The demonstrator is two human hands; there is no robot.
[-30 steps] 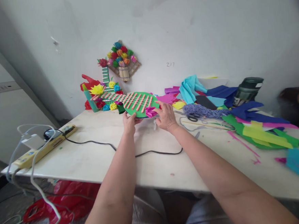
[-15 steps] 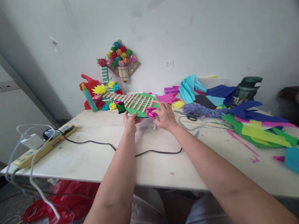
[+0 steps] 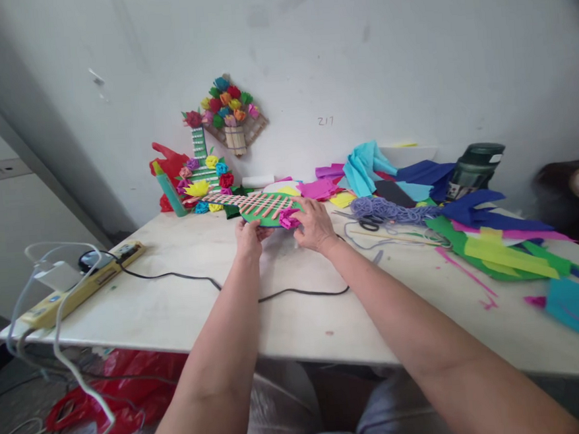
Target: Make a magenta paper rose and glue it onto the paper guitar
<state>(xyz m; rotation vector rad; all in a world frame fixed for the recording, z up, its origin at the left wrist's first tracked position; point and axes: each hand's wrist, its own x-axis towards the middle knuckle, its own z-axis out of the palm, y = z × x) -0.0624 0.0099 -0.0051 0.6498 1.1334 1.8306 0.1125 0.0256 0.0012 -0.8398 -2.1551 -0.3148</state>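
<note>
A green craft guitar with pinkish strips and pale strings is held a little above the table, its neck pointing left. A yellow paper flower shows at the neck's far end. My left hand grips the body's near left edge, thumb on top and fingers underneath. At the body's right end is my right hand, its fingers closed around the edge beside a magenta paper flower. The right fingertips touch both the flower and the guitar's face; which they press on is hard to tell.
Behind stand a flower-decorated guitar and a green glue bottle. To the right lie purple yarn, scissors, coloured paper and a dark bottle. A yellow power strip and a black cable occupy the left.
The guitar has tipped flatter, so its face shows less. Both hands stay on it, and the right fingers have shifted slightly around the magenta flower. The camera view has moved a little.
</note>
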